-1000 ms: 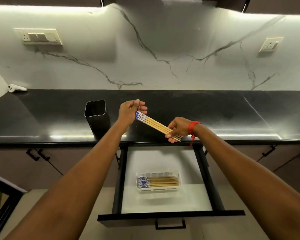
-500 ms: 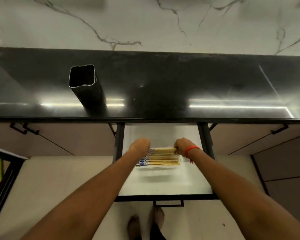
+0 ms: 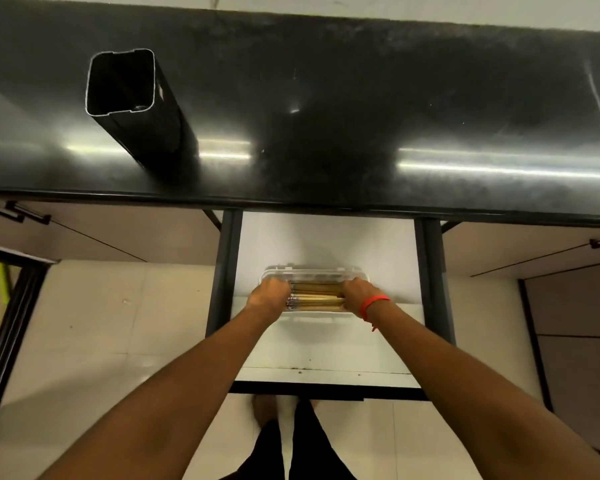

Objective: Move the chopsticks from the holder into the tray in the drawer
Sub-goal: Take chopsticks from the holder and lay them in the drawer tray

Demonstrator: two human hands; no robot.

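Both hands, left hand [image 3: 270,294] and right hand [image 3: 356,293], grasp opposite ends of the chopsticks [image 3: 317,298] inside the tray [image 3: 314,272]; holder [image 3: 132,98] stands far beyond the tray.

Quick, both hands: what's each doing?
Left hand: closed on the chopsticks in the tray.
Right hand: closed on their other end.

Chopstick ends: my left hand [image 3: 269,296] and right hand [image 3: 355,294] cover both ends of the wooden chopsticks [image 3: 317,297].
Grip: my fingers unseen.
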